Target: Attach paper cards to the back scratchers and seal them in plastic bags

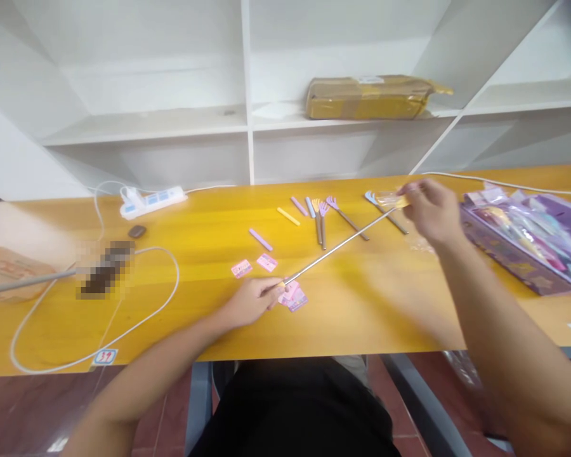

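While one metal rod (340, 246) is gripped at both ends, its drawing-out is judged the step in hand

The next move appears to call for both grips holding firm and any pull staying in line with the shaft, lest it bend. Findings, left to right:

On the table (214, 228): one number label (105, 357), one small dark object (137, 231), one white power strip (152, 202). Two pink cards (241, 268) lie apart; at least two more overlap by the left hand (252, 301), exact number hidden. That hand is closed on the rod's lower end, where a little yellow shows.

Loose coloured sticks (260, 240), four: two purple, one yellow, one blue. Claw-ended tools (352, 224), four: one yellow, two purple, one blue. The rod slants in front of these, raised toward the right hand (431, 209), which pinches a yellow end piece (402, 202); its shape is blurred. Clear wrapping (386, 198) shows just beside the fingers.

Rightmost, one purple box (514, 266) contains packaged items (542, 235), not countable. On the shelf (171, 124) behind: one cardboard box (366, 98).
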`<state>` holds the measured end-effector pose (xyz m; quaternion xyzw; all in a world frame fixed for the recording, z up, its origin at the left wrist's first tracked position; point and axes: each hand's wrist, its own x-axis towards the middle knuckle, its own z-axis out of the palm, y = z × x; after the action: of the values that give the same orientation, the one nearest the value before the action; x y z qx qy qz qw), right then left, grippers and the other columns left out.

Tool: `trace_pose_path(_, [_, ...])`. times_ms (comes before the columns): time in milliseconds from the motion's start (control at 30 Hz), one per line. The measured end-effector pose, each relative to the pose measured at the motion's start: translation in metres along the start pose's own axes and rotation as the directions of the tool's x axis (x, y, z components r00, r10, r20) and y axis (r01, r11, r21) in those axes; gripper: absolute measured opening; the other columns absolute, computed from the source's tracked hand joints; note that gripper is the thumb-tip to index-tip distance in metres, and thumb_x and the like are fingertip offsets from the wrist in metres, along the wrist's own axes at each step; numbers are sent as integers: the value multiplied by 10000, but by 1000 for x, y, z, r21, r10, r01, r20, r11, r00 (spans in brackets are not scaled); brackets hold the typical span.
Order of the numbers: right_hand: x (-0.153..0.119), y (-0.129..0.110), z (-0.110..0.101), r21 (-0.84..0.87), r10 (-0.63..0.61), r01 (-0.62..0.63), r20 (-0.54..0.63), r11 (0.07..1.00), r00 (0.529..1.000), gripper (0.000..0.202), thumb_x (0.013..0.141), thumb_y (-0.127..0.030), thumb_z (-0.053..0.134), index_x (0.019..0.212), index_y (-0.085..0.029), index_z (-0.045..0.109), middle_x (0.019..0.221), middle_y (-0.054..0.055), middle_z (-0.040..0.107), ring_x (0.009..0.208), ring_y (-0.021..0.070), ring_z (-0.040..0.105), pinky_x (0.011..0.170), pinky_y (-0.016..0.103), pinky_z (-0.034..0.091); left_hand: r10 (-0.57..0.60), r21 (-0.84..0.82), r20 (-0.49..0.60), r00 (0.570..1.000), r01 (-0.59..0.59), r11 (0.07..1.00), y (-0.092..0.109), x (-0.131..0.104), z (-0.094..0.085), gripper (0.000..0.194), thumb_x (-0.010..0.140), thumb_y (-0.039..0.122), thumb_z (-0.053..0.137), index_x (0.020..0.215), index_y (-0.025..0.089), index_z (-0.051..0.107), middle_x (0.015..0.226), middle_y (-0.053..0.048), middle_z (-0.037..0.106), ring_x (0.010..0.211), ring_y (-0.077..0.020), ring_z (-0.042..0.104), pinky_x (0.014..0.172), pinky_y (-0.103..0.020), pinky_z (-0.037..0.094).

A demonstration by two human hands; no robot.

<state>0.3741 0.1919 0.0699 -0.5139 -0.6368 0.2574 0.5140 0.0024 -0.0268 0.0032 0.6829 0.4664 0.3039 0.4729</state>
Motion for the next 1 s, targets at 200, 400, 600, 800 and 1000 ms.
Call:
trace_pose_path(200, [-97,-15,118,17,-74,72,280,997,957,434,1036,-599,523,912,-192,609,706,16,556,627,141,498,629,286,396,-68,-53,-101,993,63,997,-12,2,1,438,1073,481,468,734,206,455,631,51,488,570,-112,466,616,-254,379])
trace_pose_path(400, [-159,-13,169,153,-66,24,272,988,960,468,1093,-615,402,994,-197,590,667,-7,473,601,139,450,595,277,362,-49,21,-93,994,51,998,-10,6,-2,419,1065,434,477,717,201,471,623,50,498,586,-118,481,620,-259,371])
trace_pose_path(600, [-143,-11,171,537,23,-318,485,781,874,503,946,-697,651,1015,-208,555,643,-65,328,491,82,287,464,231,200,-20,249,-163,986,60,967,-4,10,-9,343,1051,397,503,770,200,523,674,44,522,640,-134,479,638,-274,338])
trace_pose_path(800, [-148,-15,173,585,-83,-409,636,701,767,608,903,-734,687,758,-194,450,570,-80,257,477,58,204,468,239,140,41,384,-129,991,12,923,4,7,-23,277,1068,389,494,888,203,594,717,39,598,664,-137,518,686,-281,361])
trace_pose_path(1000, [-156,-15,170,493,-136,-368,724,788,677,710,951,-812,538,647,-182,412,532,-54,294,504,66,258,506,251,205,65,424,-79,995,-26,905,3,8,-22,338,1077,402,479,806,204,516,707,38,563,671,-139,502,678,-281,351])
